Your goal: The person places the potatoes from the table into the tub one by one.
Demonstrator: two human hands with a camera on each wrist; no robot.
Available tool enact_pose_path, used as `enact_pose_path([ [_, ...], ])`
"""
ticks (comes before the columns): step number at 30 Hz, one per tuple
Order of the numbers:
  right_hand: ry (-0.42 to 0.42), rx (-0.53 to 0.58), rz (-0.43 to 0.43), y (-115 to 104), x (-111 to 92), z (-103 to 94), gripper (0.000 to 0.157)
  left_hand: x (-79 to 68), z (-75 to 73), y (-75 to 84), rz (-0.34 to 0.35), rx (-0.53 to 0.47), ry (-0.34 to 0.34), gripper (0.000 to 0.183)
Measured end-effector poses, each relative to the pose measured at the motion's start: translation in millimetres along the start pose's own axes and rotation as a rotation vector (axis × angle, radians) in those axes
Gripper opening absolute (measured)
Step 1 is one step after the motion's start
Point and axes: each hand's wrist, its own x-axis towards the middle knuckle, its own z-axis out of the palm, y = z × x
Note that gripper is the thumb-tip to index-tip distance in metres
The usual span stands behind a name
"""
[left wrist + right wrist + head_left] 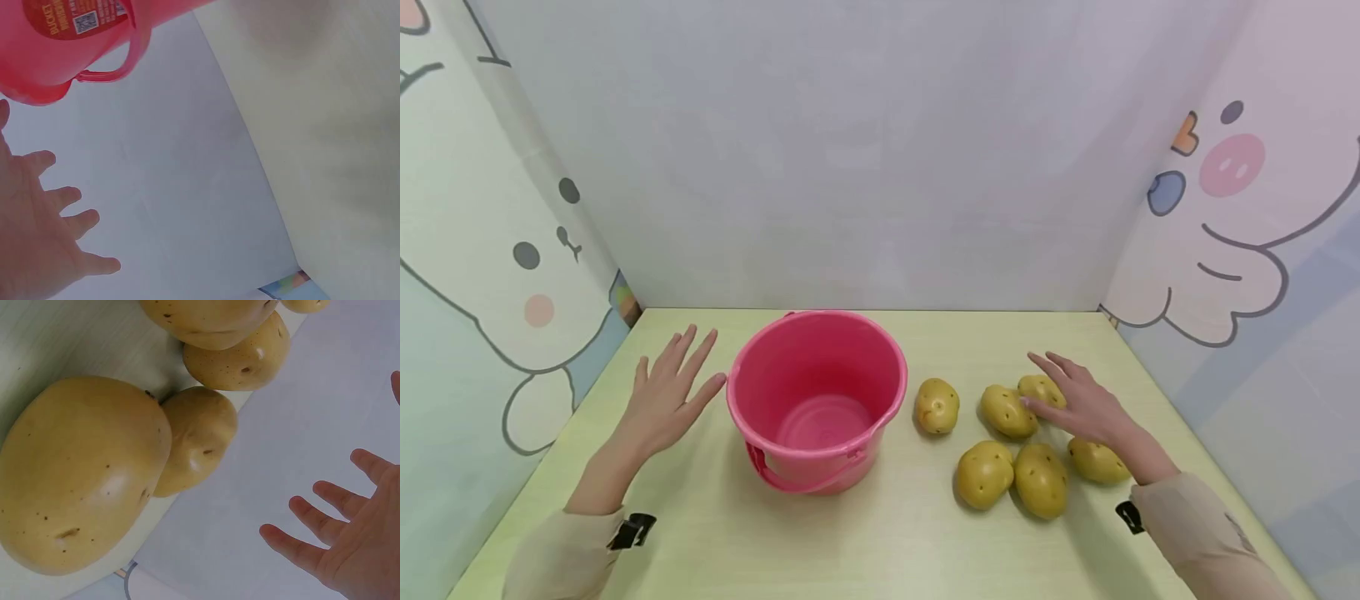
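A pink bucket (pixel 816 358) stands upright left of the table's middle, its handle hanging down at the front; in the left wrist view its side bears a round label (pixel 72 15). My left hand (pixel 662 400) hovers beside the bucket with fingers spread, its thumb tip close to the rim. To the bucket's right lie several yellow potatoes, one near it (pixel 937 407), the others grouped farther right, such as the front potato (pixel 1041 481). Over that group my right hand (pixel 1086 404) is held with straight fingers and nothing in it. The right wrist view shows a large potato (pixel 81 475) close by.
The pale table (pixel 850 550) is bounded by a grey back wall (pixel 865 167) and side walls printed with cartoon animals. A black strap (pixel 632 531) sits on the left sleeve, with another strap (pixel 1130 517) on the right one.
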Motion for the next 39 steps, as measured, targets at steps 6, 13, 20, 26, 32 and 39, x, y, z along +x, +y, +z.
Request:
enact_pose_path([
  [6, -0.058, 0.036, -0.018, -6.0, 12.1, 6.3, 0.072, 6.9, -7.1, 16.9, 0.054, -0.041, -0.012, 0.063],
  [13, -0.131, 0.064, -0.035, -4.9, 22.9, 19.8, 0.074, 11.0, -9.7, 33.5, 0.081, -0.027, -0.068, 0.065],
  [20, -0.188, 0.056, -0.04, -6.9, 27.7, 24.7, 0.075, 10.9, -8.0, 37.7, 0.087, -0.007, -0.112, 0.07],
  [26, -0.229, 0.039, -0.043, -9.4, 31.1, 30.7, 0.072, 10.3, -8.1, 39.8, 0.081, 0.011, -0.141, 0.073],
  [32, -0.268, 0.027, -0.055, -11.7, 34.3, 35.2, 0.071, 10.3, -6.9, 40.5, 0.076, 0.028, -0.145, 0.076],
  [39, -0.246, 0.011, -0.082, -11.0, 37.0, 37.6, 0.076, 10.6, -5.1, 39.6, 0.069, 0.042, -0.144, 0.078],
])
